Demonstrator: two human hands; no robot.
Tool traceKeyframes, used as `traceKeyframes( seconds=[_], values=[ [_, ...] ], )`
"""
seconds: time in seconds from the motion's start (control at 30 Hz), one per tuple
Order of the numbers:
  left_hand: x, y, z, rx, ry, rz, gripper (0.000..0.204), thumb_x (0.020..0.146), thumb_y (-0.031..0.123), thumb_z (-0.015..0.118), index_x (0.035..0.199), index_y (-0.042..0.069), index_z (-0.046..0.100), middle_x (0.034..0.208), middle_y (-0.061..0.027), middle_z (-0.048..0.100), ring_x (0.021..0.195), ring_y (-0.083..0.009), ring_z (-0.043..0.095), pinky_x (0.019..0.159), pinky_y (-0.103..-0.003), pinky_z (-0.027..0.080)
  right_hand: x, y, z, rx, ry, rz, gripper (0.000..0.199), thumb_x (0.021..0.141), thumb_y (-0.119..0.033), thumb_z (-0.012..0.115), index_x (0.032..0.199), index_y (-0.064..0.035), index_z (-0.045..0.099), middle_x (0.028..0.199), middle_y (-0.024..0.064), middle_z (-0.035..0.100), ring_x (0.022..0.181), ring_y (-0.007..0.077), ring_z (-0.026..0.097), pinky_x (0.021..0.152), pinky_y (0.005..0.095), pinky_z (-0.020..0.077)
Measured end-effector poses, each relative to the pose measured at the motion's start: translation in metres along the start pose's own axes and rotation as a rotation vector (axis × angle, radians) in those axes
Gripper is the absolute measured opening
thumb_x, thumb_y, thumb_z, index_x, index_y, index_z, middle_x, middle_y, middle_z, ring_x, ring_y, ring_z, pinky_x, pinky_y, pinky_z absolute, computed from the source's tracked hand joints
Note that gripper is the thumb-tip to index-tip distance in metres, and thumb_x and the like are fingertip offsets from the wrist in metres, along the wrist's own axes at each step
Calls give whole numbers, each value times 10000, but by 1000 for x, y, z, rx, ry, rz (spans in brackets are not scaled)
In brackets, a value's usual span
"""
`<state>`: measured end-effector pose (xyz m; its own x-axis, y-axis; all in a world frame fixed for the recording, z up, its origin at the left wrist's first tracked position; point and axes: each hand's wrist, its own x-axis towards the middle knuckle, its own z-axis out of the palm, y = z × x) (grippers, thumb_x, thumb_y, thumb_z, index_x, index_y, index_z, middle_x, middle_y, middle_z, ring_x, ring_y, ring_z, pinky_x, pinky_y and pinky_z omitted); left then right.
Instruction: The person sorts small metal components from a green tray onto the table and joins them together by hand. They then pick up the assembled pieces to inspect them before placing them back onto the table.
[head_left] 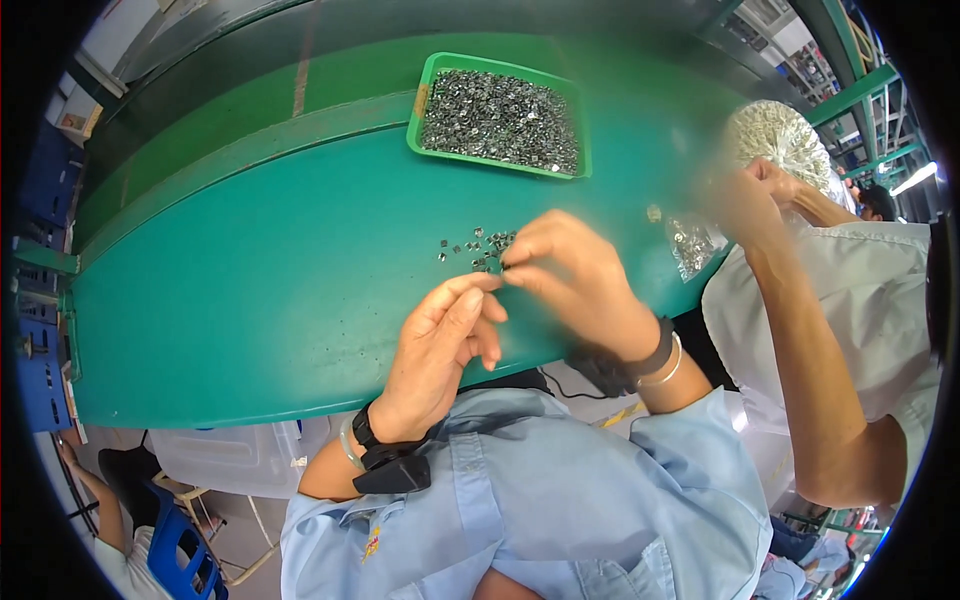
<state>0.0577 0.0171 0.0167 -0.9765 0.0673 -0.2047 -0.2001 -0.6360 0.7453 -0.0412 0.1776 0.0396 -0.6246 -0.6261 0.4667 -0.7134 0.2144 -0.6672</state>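
Observation:
Over the green tabletop [250,290] my two hands meet at the fingertips. My right hand [570,275] is closed in a pinch, thumb against index finger, beside a small loose pile of little dark metal pieces [480,245]. Whatever sits in that pinch is too small to make out. My left hand [440,345] is closed, fingers curled and thumb near the index finger, its index tip touching or almost touching the right fingertips. Anything it holds is hidden. Beyond the hands, a green tray [500,163] is heaped with many similar small metal pieces [495,115].
To the right, a co-worker's hands [765,195] are raised near a large clear bag of pale parts [782,140]. A small plastic bag of metal bits [692,245] lies on the table by that person. A blue chair [180,550] and translucent plastic bin [235,455] stand below the table's near edge.

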Motion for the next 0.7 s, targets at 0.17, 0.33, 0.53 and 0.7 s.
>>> traceKeyframes(
  seconds=[0.17,0.33,0.53,0.7],
  values=[
    [-5,-3,1,2,-19,32,249,986,220,490,1107,8,543,940,-52,598,699,-111,560,608,-247,459,-13,-11,24,-67,175,-143,242,716,6,732,912,-62,608,925,72,620,827,233,608,701,329,495],
    [-8,-2,-1,20,-8,56,232,985,216,492,1074,11,556,903,-52,601,690,-112,560,596,-247,455,-22,-12,35,-62,210,-123,257,722,6,732,933,-65,604,941,72,618,848,228,608,703,321,495],
    [-12,-1,0,65,27,51,196,977,194,505,1034,17,567,811,-51,593,675,-126,570,571,-250,457,-29,-16,34,67,184,-69,249,731,9,728,935,-60,602,932,73,619,844,224,606,700,316,494],
    [-10,1,-2,142,15,69,192,976,186,505,1026,13,573,825,-49,596,677,-125,570,582,-248,466,-25,-17,25,73,134,-91,236,738,10,723,929,-58,601,909,68,619,844,221,606,697,312,494]
  ],
)
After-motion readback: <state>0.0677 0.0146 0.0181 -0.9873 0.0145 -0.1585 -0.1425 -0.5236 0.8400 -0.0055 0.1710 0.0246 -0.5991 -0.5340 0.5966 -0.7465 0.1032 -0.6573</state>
